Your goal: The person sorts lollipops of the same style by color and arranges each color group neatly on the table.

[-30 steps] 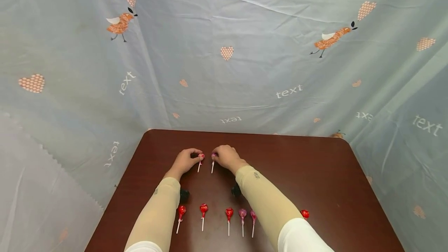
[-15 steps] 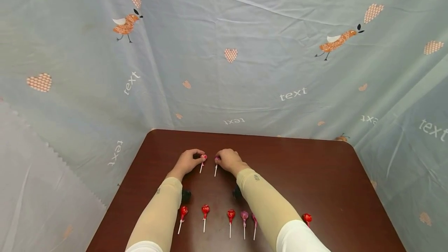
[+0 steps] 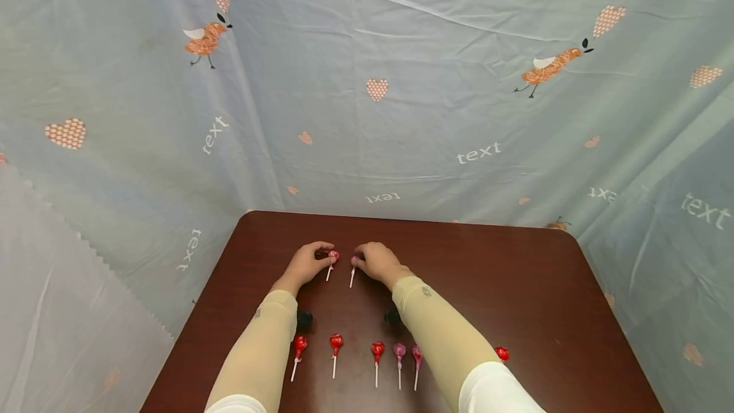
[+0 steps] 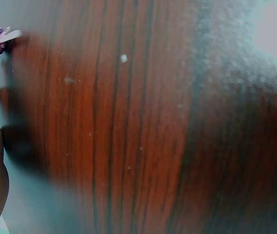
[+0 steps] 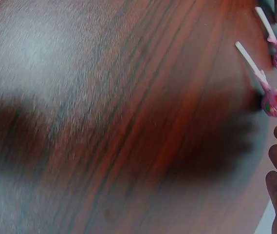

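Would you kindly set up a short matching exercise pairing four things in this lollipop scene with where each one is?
Things:
1. left hand
2. right hand
3. row of lollipops
4. lone red lollipop

Places:
A. near edge of the table, between the forearms
B. pinching the lollipop with the reddish-pink head
C. outside the right forearm
D. on the lollipop right of the other hand's

Pairs: 1-B, 2-D, 3-A, 4-C
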`<state>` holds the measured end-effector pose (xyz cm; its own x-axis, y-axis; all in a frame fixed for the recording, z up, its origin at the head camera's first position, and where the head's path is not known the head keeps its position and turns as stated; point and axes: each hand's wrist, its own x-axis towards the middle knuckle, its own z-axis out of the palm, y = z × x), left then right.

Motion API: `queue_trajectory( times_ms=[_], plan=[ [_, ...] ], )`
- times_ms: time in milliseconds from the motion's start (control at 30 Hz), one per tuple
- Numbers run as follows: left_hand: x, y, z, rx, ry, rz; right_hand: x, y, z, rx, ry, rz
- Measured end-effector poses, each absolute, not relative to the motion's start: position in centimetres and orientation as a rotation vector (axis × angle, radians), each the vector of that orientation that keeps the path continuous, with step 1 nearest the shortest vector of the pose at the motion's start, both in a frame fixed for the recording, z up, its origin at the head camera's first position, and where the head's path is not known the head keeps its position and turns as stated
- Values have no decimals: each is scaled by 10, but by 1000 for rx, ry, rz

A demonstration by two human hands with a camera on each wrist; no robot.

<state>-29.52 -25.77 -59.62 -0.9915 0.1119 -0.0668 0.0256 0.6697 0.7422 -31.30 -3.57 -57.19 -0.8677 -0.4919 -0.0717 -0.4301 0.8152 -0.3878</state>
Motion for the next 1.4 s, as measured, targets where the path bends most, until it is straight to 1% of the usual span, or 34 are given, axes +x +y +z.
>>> queue_trajectory(
  times_ms=[167,367,733,1100,1400],
  plan=[
    [-291,-258,-589,113,2766,1235,-311,-21,-564,-758,2830,-636],
    [-288,-259,-583,132,2780,1249,-302,6,-555,-847,2814,-769],
    [-278,-247,-557,286,2814,1315,-280,59,-548,-888,2815,-941],
    [-259,-213,-538,446,2814,1361,-248,109,-538,-786,2813,-1140],
    [-228,-186,-541,602,2797,1378,-211,145,-541,-678,2792,-1225]
  ],
)
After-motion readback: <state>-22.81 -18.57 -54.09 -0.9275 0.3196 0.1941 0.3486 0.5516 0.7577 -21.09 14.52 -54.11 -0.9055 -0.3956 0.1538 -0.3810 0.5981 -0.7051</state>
